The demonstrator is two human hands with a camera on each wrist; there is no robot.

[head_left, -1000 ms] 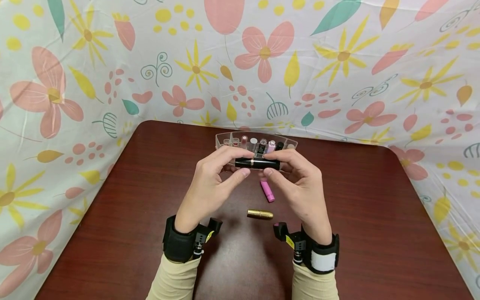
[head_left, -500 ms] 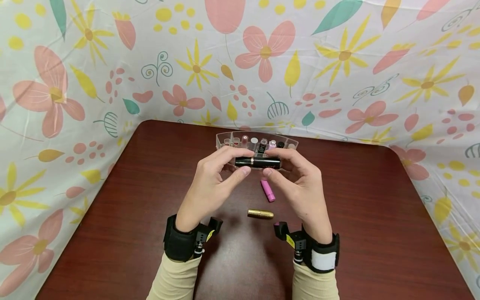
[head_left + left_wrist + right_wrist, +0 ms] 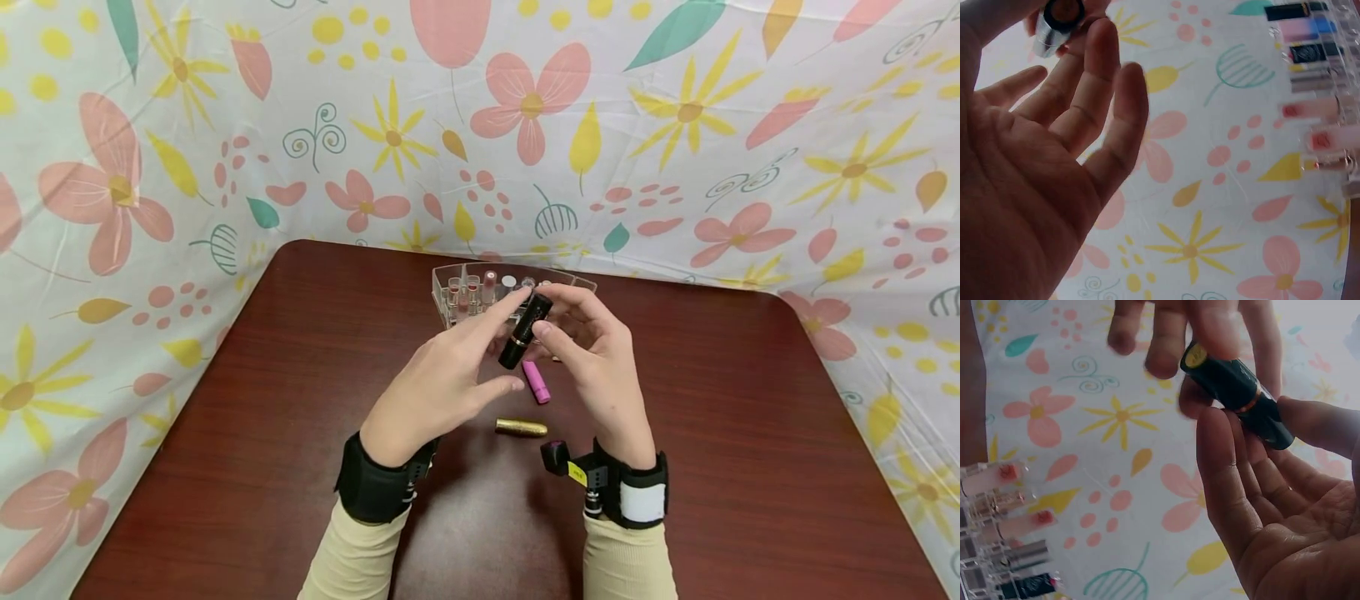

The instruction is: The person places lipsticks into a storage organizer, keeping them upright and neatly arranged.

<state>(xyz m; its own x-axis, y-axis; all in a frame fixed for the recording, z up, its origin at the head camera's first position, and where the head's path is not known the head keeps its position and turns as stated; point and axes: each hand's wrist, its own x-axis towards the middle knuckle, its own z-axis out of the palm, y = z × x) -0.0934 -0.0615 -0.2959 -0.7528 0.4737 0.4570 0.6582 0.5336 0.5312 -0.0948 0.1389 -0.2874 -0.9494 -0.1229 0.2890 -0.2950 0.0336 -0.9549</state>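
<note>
My right hand pinches a black lipstick tube between thumb and fingers, above the table. The tube has a thin gold band and slants, its lower end toward my left hand. In the right wrist view, a round yellowish label shows on one end of the lipstick tube. My left hand's fingers are extended, with the thumb held apart, close around the tube's lower end. The left wrist view has the left hand with relaxed fingers and the lipstick tube beyond them. Whether those fingers touch it is unclear.
A clear organizer with several lipsticks and gloss tubes stands at the table's back, partly hidden by my hands. On the brown table lie a pink tube and a gold tube. A floral cloth hangs behind.
The black lipstick tube has turned from level to slanting. My left hand has let go of its end and straightened its fingers; the right hand still holds the tube.
</note>
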